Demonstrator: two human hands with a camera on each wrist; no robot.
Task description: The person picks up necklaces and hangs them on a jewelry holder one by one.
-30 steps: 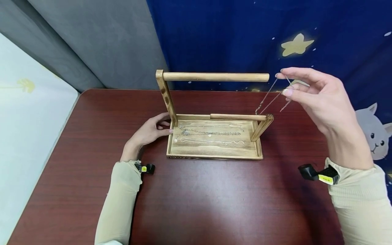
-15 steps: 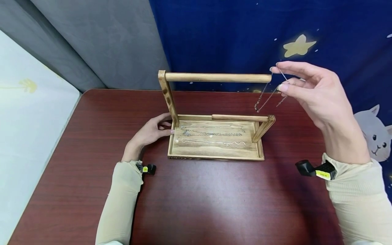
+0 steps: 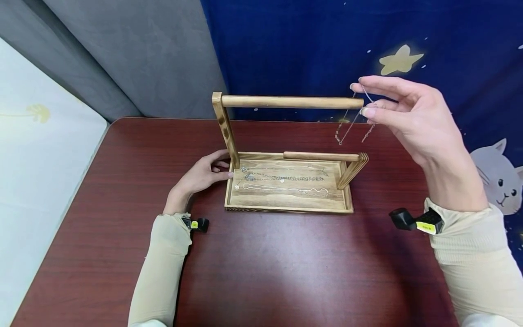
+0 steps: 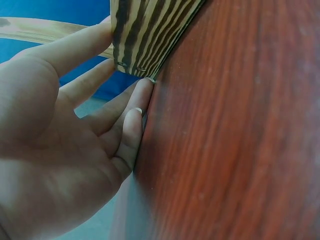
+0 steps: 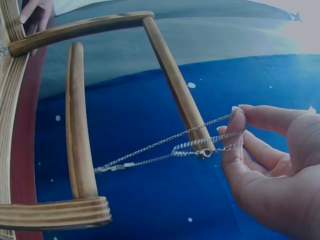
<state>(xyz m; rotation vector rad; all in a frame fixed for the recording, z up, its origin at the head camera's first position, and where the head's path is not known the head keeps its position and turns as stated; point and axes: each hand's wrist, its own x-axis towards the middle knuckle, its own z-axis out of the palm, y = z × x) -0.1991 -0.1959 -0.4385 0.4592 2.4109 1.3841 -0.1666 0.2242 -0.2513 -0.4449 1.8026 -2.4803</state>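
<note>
The necklace (image 5: 181,147) has shifted leftward with the right hand (image 3: 414,109), bringing its strands across the free end of the upper bar (image 3: 292,102); whether the loop encircles it is unclear. The right hand, raised, pinches the necklace, index finger spread from thumb, while the left hand (image 3: 199,175), relaxed, touches the left end of the tray (image 3: 286,210) on the worktop (image 3: 294,263).

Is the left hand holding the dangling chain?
No, the right hand pinches the silver chain while the left hand touches the wooden tray.
</note>
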